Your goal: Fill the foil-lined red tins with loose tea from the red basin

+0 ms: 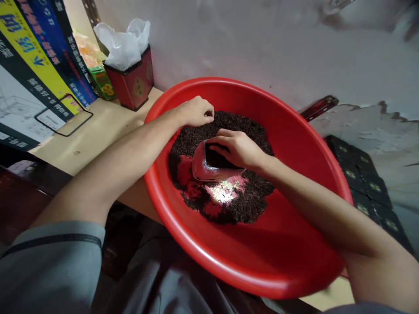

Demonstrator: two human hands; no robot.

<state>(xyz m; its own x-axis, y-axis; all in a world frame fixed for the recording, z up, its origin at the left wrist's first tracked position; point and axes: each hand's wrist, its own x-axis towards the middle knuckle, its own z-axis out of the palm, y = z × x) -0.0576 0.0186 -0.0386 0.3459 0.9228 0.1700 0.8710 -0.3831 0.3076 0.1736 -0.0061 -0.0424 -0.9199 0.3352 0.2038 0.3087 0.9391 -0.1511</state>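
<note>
Your right hand [238,148] is down in the wide round red plastic basin [294,266]. Its grip is wrapped from above around a small shiny pink metallic container [198,165]. The fingers lie over the container's dark open mouth and the thumb is hidden behind it. The container lies tilted on its side, touching the heap of dark loose tea leaves [244,205] in the middle of the basin, with leaves showing inside the mouth.

Your left hand [196,111] sits at the far edge of the same heap, just beyond the container. Its grip is curled closed, thumb against fingertips, with the knuckles resting on the leaves. You cannot tell whether any leaves are pinched inside it.

The basin rests partly on the pale wooden counter [98,131] and juts over your lap. At the back of the counter, against the grey wall [262,43], stands a dark red square box [135,87] lined with a white plastic bag [122,43], and a small green box [103,83] sits just beside it. Tall blue and yellow printed cartons [36,56] lean at the left. Right of the basin, lower down, lies a spread of black packets [360,174].
</note>
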